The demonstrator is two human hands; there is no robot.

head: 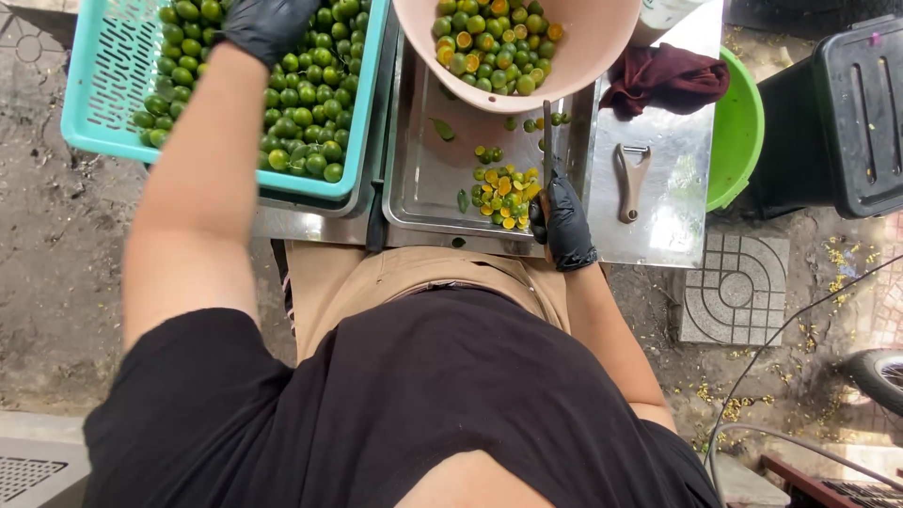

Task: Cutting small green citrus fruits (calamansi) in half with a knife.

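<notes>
My left hand (268, 23), in a black glove, reaches into a teal plastic crate (103, 89) full of small green citrus fruits (301, 113); its fingers are closed among them. Whether it grips any fruit is hidden. My right hand (562, 224), also gloved, holds a knife (547, 141) by the handle, blade pointing away over a steel tray (423, 198). Beside the blade lies a pile of halved fruits (503, 193), orange inside. A pink bowl (602, 56) at the tray's far end holds more cut fruit.
A peeler (632, 179) with a brown handle lies on the steel table right of the tray. A dark red cloth (663, 80) and a green basin (738, 132) sit at the far right, with a black bin (847, 113) beyond. Below is rough ground with patterned paving.
</notes>
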